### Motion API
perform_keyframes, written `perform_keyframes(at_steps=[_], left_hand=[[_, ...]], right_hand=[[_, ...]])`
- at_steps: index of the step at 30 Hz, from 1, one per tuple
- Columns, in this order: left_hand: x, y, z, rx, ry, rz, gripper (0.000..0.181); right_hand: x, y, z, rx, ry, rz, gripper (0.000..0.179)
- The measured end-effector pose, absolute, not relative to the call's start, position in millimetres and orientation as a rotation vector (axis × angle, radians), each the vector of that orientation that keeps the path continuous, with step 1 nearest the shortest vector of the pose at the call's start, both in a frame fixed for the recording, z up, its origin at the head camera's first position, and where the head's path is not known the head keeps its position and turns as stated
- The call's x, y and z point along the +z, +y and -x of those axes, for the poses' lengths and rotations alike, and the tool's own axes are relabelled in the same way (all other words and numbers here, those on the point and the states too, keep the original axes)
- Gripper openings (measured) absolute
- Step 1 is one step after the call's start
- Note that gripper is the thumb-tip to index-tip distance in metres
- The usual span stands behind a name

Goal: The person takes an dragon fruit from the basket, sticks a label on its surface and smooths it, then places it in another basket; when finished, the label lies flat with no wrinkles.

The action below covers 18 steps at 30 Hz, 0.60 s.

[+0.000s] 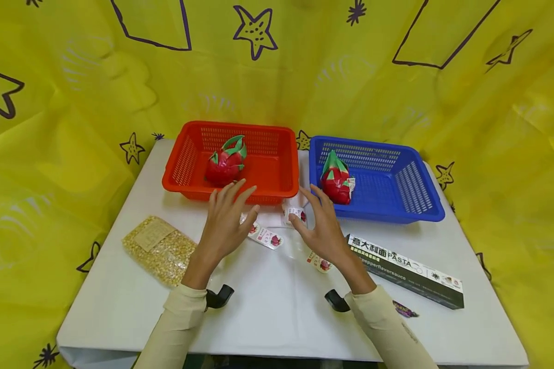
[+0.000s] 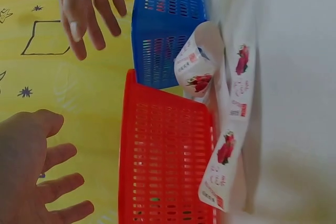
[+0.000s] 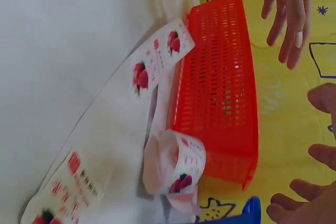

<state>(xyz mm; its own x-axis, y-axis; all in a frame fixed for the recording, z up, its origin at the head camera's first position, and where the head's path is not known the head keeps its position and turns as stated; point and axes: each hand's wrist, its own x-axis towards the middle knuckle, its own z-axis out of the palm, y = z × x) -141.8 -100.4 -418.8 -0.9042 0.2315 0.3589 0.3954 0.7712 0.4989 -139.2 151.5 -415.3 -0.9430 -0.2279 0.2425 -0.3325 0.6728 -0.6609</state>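
Observation:
My left hand (image 1: 225, 221) hovers before the front rim of the red basket (image 1: 277, 154), fingers spread and holding nothing. My right hand (image 1: 320, 223) hangs near the left front corner of the blue basket (image 1: 374, 179), also spread and holding nothing. A red dragon fruit (image 1: 223, 166) with green leaf tips lies in the red basket. Another dragon fruit (image 1: 336, 184), bearing a small white label, is at the left end of the blue one. Between the hands, a strip of dragon fruit stickers (image 1: 268, 237) trails over the table from a partly unrolled sticker roll (image 3: 184, 166).
A bag of yellow kernels (image 1: 159, 251) lies left of my left hand. To the right is a long pasta box (image 1: 411, 271), with a small purple wrapper (image 1: 403, 309) before it. The white table (image 1: 277, 318) meets a yellow patterned cloth (image 1: 268, 77) behind the baskets.

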Motion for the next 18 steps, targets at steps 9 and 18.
perform_keyframes(at_steps=[9,18], left_hand=[[-401.6,-89.6,178.8,-0.730,-2.733,0.529,0.052],[-392.9,-99.6,206.5,-0.753,-2.807,0.565,0.055]], right_hand=[[-417.6,115.9,182.3,1.744,-2.504,-0.278,0.066],[-426.3,99.3,233.8,1.814,-2.471,-0.040,0.076]])
